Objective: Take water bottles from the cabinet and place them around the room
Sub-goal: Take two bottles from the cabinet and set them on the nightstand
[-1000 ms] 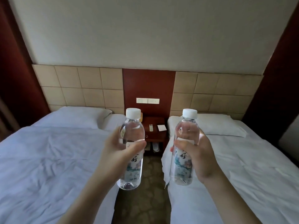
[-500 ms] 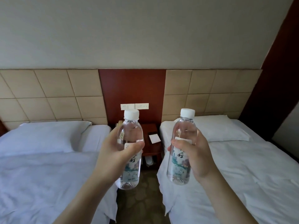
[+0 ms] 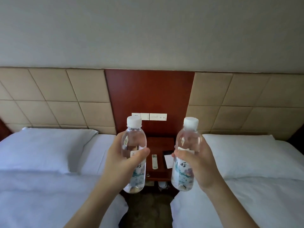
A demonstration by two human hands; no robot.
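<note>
— What are the hands doing?
— The left hand (image 3: 122, 163) grips one bottle (image 3: 135, 155) upright; the right hand (image 3: 199, 163) grips another bottle (image 3: 186, 155).
— Where?
— Near, above the gap between two beds, the nightstand (image 3: 160, 143) farther back.

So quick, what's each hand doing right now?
Left hand: grips the left water bottle, upright.
Right hand: grips the right water bottle, slightly tilted.

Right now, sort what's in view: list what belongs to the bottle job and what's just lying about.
Belongs to the job:
left bottle, gripped by the left hand
right bottle, gripped by the right hand
nightstand, a likely spot to set one

Just lying about:
remote
white card
pillows
</note>
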